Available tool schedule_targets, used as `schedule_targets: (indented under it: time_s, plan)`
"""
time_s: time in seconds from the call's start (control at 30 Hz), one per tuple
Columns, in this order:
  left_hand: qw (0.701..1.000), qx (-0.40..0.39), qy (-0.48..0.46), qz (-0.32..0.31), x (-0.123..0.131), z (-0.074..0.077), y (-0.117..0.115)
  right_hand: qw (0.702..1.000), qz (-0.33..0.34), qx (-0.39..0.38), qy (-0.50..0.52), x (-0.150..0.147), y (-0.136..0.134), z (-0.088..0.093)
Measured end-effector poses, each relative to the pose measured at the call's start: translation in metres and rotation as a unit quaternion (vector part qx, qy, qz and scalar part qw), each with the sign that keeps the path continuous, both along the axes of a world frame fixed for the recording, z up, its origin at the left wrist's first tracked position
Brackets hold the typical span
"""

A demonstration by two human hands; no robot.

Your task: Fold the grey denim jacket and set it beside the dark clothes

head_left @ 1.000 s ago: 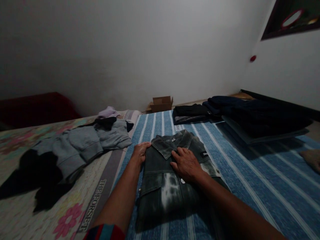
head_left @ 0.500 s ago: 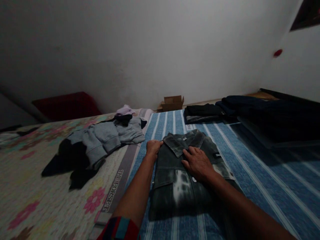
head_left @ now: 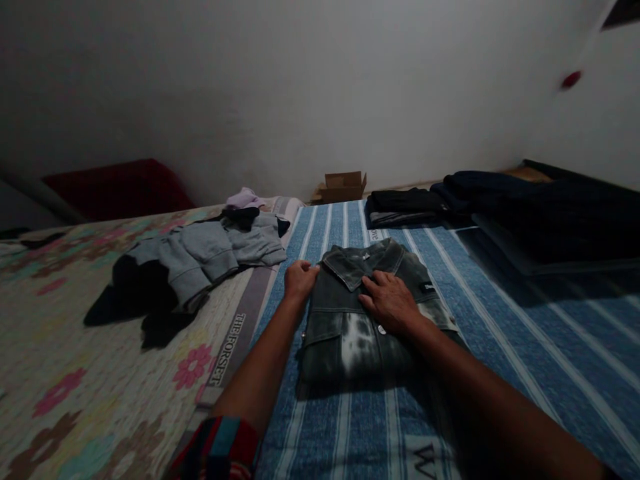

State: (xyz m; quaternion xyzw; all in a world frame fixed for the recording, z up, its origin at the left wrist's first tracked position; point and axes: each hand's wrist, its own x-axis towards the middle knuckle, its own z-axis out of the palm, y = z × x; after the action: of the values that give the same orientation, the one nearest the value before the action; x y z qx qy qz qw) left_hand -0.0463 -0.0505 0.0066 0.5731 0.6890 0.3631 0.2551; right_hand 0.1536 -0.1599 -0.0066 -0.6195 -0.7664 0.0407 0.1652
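Observation:
A dark grey-green denim jacket (head_left: pixel 360 343) with whitish bleached patches lies folded into a rectangle, collar at the far end. My left hand (head_left: pixel 300 280) is closed at the jacket's left shoulder, its fingertips pinching the edge beside the collar. Palm down, my right hand (head_left: pixel 391 300) rests on the jacket's front just below the collar, fingers stretched out. Under the jacket is a blue sheet with white stripes (head_left: pixel 295 443).
On the left, a floral cover (head_left: pixel 125 380) bears grey and black clothes (head_left: pixel 200 260) in a loose heap. Folded dark clothes (head_left: pixel 407 200) and a larger dark pile (head_left: pixel 545 213) lie at the right. A cardboard box (head_left: pixel 343 189) stands by the wall.
My view has tilted down slightly, so everything sits higher in the picture. Both hands keep their places on the jacket, which looks the same.

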Motion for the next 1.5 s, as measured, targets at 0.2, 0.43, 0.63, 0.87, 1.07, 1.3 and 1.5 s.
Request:
schedule_targets:
  time_s: [0.2, 0.43, 0.63, 0.87, 1.07, 1.3, 1.5]
  plan:
    - [0.968, 0.080, 0.168, -0.170, -0.004, 0.013, -0.081, 0.989, -0.032, 0.032, 0.138, 0.023, 0.005, 0.009]
    - [0.881, 0.144, 0.304, -0.332, 0.029, 0.014, -0.149, 0.992, -0.049, 0.057, 0.102, 0.048, -0.041, 0.024]
    - [0.841, 0.065, 0.400, -0.358, 0.049, 0.007, -0.156, 0.994, -0.109, -0.005, -0.019, 0.032, -0.062, 0.006]
    - [0.840, 0.068, 0.395, -0.366, 0.041, -0.005, -0.150, 0.993, -0.111, -0.041, -0.011, 0.029, -0.056, -0.007]
    - [0.868, 0.072, 0.330, -0.364, 0.038, -0.006, -0.150, 0.993, -0.114, -0.012, 0.040, 0.033, -0.058, -0.005]
    - [0.979, 0.095, 0.122, -0.131, -0.009, 0.003, -0.126, 0.943, -0.172, -0.041, 0.284, 0.075, -0.060, -0.010]
    - [0.990, -0.114, -0.078, -0.025, -0.031, 0.018, -0.114, 0.863, -0.237, -0.126, 0.428, 0.094, -0.053, -0.025]
